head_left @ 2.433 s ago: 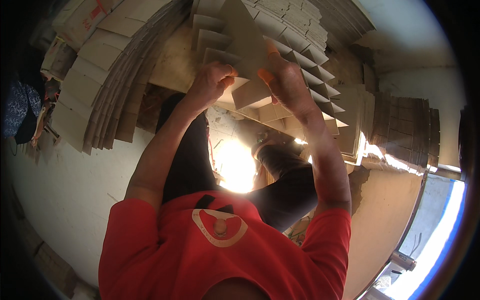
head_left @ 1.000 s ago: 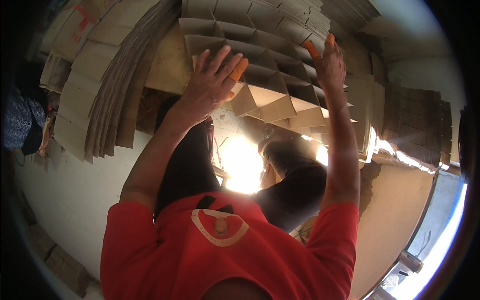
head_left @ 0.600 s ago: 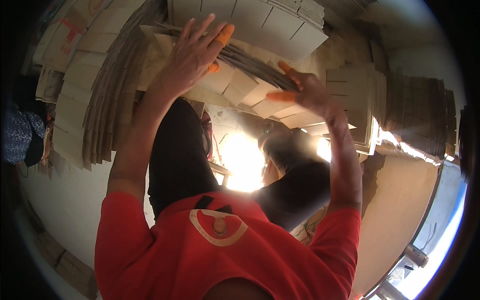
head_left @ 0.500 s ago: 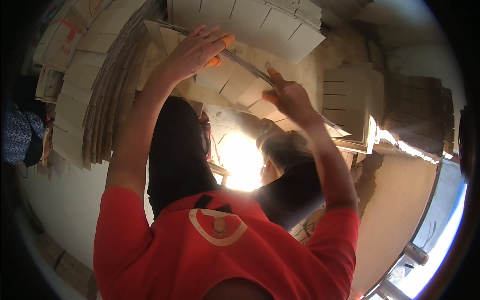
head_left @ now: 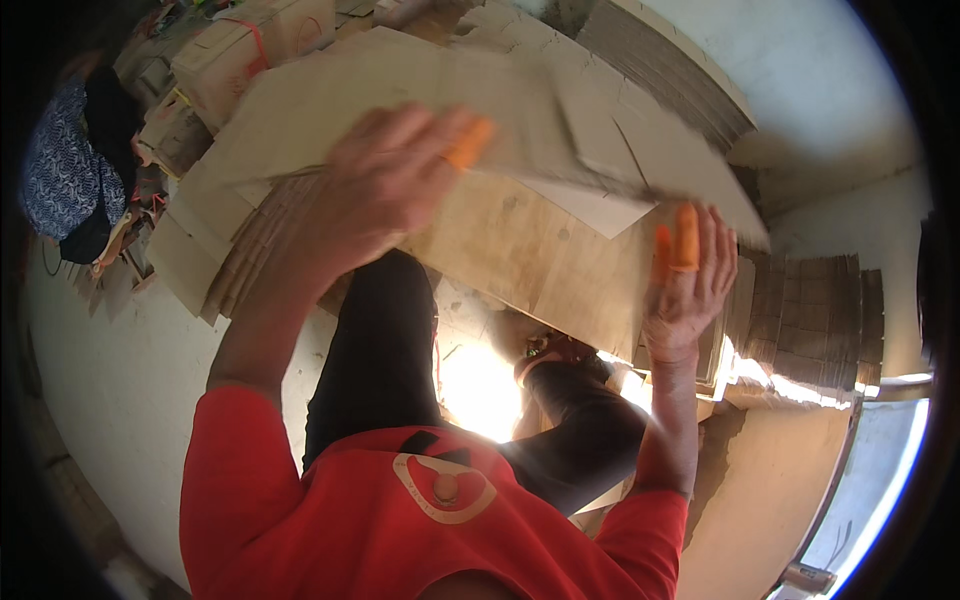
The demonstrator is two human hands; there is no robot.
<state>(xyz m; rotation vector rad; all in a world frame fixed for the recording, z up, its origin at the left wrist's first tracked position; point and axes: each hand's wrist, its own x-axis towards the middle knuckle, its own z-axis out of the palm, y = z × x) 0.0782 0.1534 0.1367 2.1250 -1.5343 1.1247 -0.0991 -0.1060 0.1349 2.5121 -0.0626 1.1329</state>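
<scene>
A large brown cardboard sheet (head_left: 430,90) with cut slits lies tilted in front of me, its near edge smeared by motion. My left hand (head_left: 390,185) is over that near edge; its fingers are blurred, its thumb is hidden, and an orange cover sits on one finger. My right hand (head_left: 690,280) is at the sheet's right near corner, open, with its fingers stretched out and orange covers on the thumb and a finger. Whether it touches the sheet I cannot tell. Below the sheet is a bare wooden board (head_left: 530,255).
More slotted cardboard sheets are stacked at the left (head_left: 255,245), with another cardboard stack (head_left: 690,85) at the back right and a darker one (head_left: 815,310) at the right. Cardboard boxes (head_left: 225,65) stand at the back left, near patterned dark cloth (head_left: 65,160). Sunlight (head_left: 480,390) glares between my legs.
The slotted sheets held on edge between both hands no longer stand upright; a sheet now leans away from me. My right hand has moved right and its fingers have straightened. The view has shifted.
</scene>
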